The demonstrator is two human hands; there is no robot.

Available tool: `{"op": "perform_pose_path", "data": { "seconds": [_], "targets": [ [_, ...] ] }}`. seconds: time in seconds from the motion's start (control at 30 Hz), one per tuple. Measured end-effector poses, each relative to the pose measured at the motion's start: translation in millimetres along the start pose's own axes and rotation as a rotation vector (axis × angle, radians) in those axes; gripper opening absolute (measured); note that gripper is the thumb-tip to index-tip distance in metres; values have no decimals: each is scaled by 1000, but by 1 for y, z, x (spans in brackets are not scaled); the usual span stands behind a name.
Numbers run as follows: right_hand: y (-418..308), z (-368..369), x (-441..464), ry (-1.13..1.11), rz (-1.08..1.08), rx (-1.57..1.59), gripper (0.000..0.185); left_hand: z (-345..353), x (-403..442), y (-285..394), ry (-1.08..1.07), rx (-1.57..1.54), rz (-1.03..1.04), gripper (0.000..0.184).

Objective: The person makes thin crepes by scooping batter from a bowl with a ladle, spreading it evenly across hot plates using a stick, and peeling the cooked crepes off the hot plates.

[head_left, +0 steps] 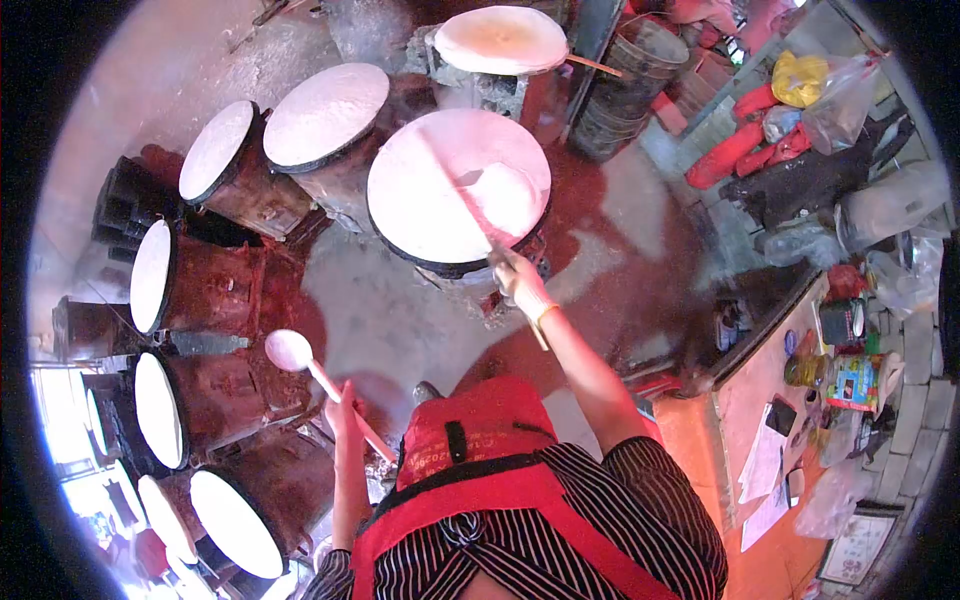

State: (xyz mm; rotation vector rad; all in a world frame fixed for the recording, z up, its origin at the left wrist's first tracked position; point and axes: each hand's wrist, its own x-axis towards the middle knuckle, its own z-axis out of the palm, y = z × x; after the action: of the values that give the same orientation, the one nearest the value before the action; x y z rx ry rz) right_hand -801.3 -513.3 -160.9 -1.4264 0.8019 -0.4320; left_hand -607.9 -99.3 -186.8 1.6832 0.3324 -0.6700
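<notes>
My right hand (520,281) is closed around a long thin wooden stick (452,180), which slants across the round griddle (394,232) in front of me. A white layer covers most of this griddle, with a brighter white patch (508,192) at its right side. In my left hand (342,408) is the handle of a ladle (290,351); its round bowl is coated white and is held over the floor, apart from any griddle. A yellow band circles my right wrist.
Several more round white-topped drum stoves (225,285) curve around my left side. At the back stands another griddle (500,42) with a stick at its edge. A dark bucket (630,85) is behind right; a counter (735,440) with papers and a phone (780,416) lies right.
</notes>
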Motion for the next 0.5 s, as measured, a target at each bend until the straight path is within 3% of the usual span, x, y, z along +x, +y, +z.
{"op": "perform_pose_path", "data": {
  "seconds": [0.03, 0.1, 0.13, 0.17, 0.23, 0.27, 0.3, 0.37, 0.43, 0.5],
  "targets": [
    [11, -1, 0, -62, -165, -140, 48, 15, -18, 25, -2, -6, 95, 19],
    [29, -5, -19, 247, -317, -106, 42, 34, -51, 76, -44, 45, 123, 19],
    [-2, 3, -44, 358, -265, 153, 37, 42, -65, 98, -91, 100, 153, 20],
    [-2, 14, -53, 361, -267, 151, 37, 51, -78, 117, -94, 99, 154, 20],
    [-3, 44, -60, 571, -312, -47, 40, 64, -95, 143, -176, 45, 172, 22],
    [10, 59, -46, 563, -373, -73, 37, 67, -95, 148, -229, 22, 145, 24],
    [8, 62, -44, 445, -282, -73, 33, 73, -106, 161, -274, -3, 84, 21],
    [6, 51, -30, 198, 90, 361, 30, 74, -106, 164, -434, -89, 47, 16],
    [-3, 33, -41, 448, -342, -82, 31, 79, -112, 164, -467, -89, 42, 11],
    [14, 34, -50, 653, -222, 278, 33, 82, -115, 164, -496, -112, 19, 10]
  ]
}}
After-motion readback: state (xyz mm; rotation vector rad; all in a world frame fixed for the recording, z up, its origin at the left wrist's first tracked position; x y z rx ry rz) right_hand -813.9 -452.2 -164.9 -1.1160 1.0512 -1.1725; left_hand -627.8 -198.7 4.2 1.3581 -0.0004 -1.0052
